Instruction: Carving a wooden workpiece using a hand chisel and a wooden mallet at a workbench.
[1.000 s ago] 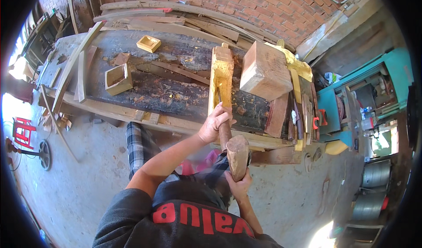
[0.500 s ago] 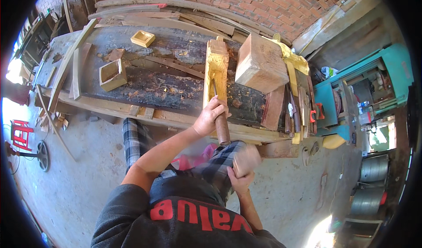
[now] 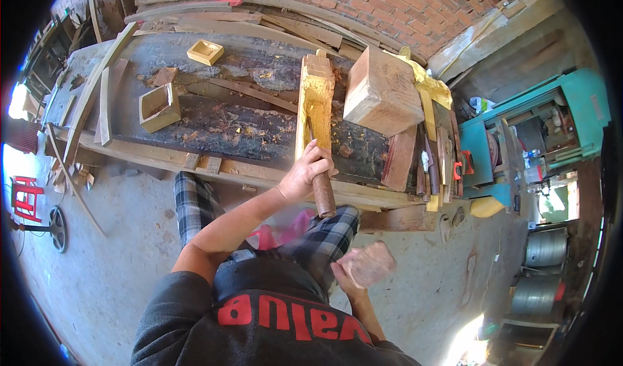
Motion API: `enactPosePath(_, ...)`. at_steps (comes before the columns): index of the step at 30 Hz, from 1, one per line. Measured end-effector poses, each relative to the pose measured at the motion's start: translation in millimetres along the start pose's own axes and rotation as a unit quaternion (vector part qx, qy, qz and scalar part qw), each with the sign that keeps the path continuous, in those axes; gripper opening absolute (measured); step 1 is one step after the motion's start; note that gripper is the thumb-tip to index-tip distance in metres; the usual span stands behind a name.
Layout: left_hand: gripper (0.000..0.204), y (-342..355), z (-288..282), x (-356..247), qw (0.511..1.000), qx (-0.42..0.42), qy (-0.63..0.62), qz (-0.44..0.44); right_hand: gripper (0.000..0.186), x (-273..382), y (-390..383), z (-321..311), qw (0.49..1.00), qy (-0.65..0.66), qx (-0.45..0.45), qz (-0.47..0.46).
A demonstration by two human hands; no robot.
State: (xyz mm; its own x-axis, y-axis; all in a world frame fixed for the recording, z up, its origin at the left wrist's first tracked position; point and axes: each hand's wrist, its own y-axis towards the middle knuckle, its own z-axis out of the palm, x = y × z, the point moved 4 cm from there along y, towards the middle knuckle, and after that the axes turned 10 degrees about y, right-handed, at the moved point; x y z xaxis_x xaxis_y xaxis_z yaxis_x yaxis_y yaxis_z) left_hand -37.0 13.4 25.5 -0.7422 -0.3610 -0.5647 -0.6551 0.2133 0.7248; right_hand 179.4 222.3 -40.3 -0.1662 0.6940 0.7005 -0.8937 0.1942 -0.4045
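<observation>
In the head view, large red block lettering (image 3: 295,317) is borne across the black short-sleeved shirt (image 3: 175,314) and is seen upside down. Any finer marking on the tools is too small to be read.

A long chisel with a round brown wooden handle (image 3: 323,198) is grasped by the left hand (image 3: 307,172), the fingers being wrapped about its upper handle. The slim dark blade is directed away from the body, into the hollow of an upright-lying, yellow carved wooden piece (image 3: 316,87); whether the wood is touched by the tip cannot be told. A thick, pale brown wooden mallet (image 3: 368,264), somewhat blurred, is gripped in the right hand (image 3: 344,276). It is held below and to the right of the handle's butt, apart from it.

The yellow piece is laid across a dark, weathered wooden bench (image 3: 240,131), its near end reaching toward the front edge, beyond the left hand. Its right side is closely flanked by a big, pale cubic wooden block (image 3: 379,97). To its left, more room is left on the bench before a hollow, square wooden box (image 3: 159,109) is met. Below the bench edge, grey concrete floor (image 3: 422,307) is extended to the mallet's right.
</observation>
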Motion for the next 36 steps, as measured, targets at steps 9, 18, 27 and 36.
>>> enactPosePath(9, 0.03, -5, 1, 9, 0.999, -0.025, -0.009, -0.02, 0.056, 22, 12, 22, 0.814, -0.45, 0.08, -0.359)
enactPosePath(18, 0.029, -6, -3, 8, 0.999, -0.016, 0.007, -0.032, 0.058, 9, 25, 25, 0.676, -0.583, 0.186, -0.41)
enactPosePath(27, 0.028, 2, -4, 2, 1.0, -0.011, 0.015, -0.022, 0.06, 6, 26, 10, 0.728, -0.531, 0.135, -0.412)
enactPosePath(36, 0.033, 11, -13, -4, 0.998, -0.064, 0.015, -0.012, 0.052, 34, 11, 76, 0.81, -0.496, 0.042, -0.309)
